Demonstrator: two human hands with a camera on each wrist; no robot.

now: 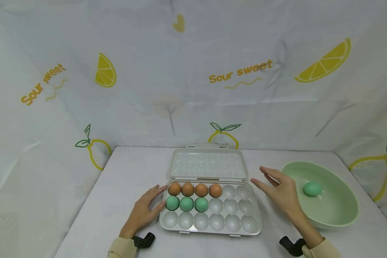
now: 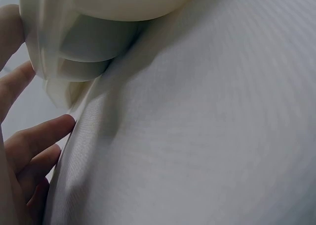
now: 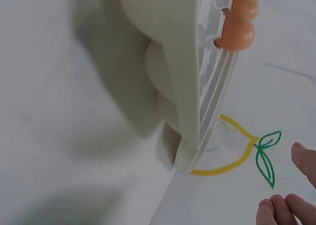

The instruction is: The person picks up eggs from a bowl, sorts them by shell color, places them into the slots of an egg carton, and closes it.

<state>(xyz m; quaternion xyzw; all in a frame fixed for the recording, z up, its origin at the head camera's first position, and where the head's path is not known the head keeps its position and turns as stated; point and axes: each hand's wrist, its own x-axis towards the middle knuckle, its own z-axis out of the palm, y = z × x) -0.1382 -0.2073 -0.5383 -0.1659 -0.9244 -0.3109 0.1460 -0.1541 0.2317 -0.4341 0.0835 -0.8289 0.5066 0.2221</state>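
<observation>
A white egg box (image 1: 201, 224) lies with its lid (image 1: 209, 163) folded back. Several brown eggs (image 1: 201, 190) fill the left of its back row, and 3 green eggs (image 1: 186, 204) sit in the middle row. My left hand (image 1: 145, 208) touches the box's left edge, thumb and forefinger spread along the rim; in the left wrist view its fingers (image 2: 37, 141) reach beside the box wall. Between the box and a green bowl (image 1: 338, 215) hovers my right hand (image 1: 282, 191), thumb and fingers apart with nothing between them. Another green egg (image 1: 313, 188) lies in the bowl.
The box and bowl stand on a white-covered table (image 1: 116, 186). Behind it rises a white cloth backdrop (image 1: 167, 71) printed with lemons and lettering. The box's empty cups (image 1: 217, 222) take up its front row and right side.
</observation>
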